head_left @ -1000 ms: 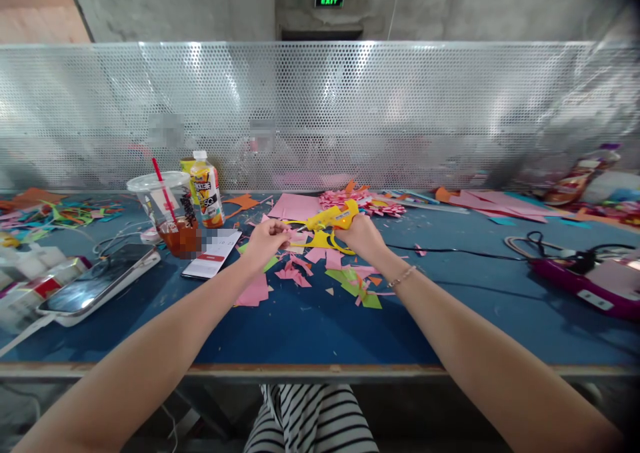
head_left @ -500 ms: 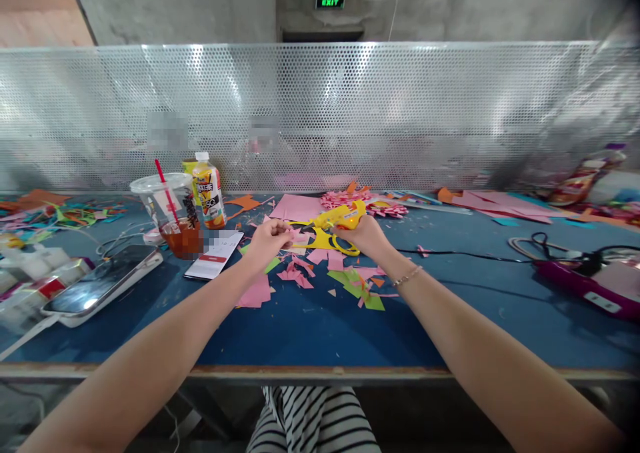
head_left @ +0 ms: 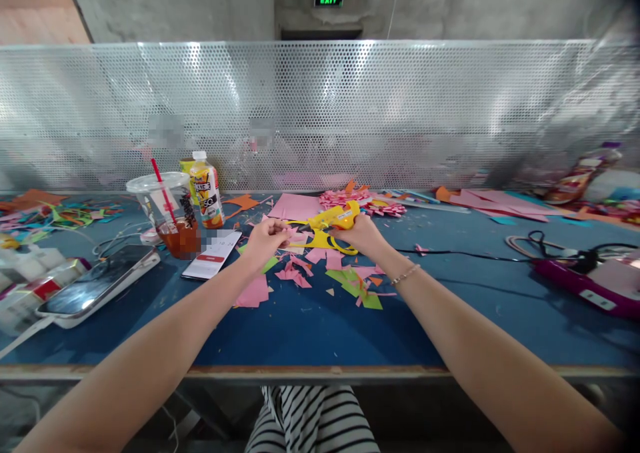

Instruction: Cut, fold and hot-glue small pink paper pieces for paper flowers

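My right hand (head_left: pixel 363 231) is wrapped round a yellow hot glue gun (head_left: pixel 327 218). Its dark nozzle points left, toward my left hand (head_left: pixel 273 233). The fingers of that hand are pinched together on a small piece of pink paper, mostly hidden by the fingertips. Under the glue gun lie yellow-handled scissors (head_left: pixel 345 245) and yellow paper. Pink paper scraps (head_left: pixel 295 273) and green paper scraps (head_left: pixel 367 298) are scattered in front of the hands. Behind the glue gun sits a pile of looped pink paper pieces (head_left: pixel 390 207).
At left stand a plastic cup with a red straw (head_left: pixel 175 233) and a drink bottle (head_left: pixel 207 196), by a phone (head_left: pixel 213 256). Another phone (head_left: pixel 103 286) is farther left. A black cord (head_left: pixel 465 255) runs right to a purple power strip (head_left: pixel 580 289). A perforated metal screen (head_left: pixel 320 106) closes the back.
The view has shifted very slightly. Both hands keep nearly the same place, with the glue gun's nozzle still close to the left fingertips.
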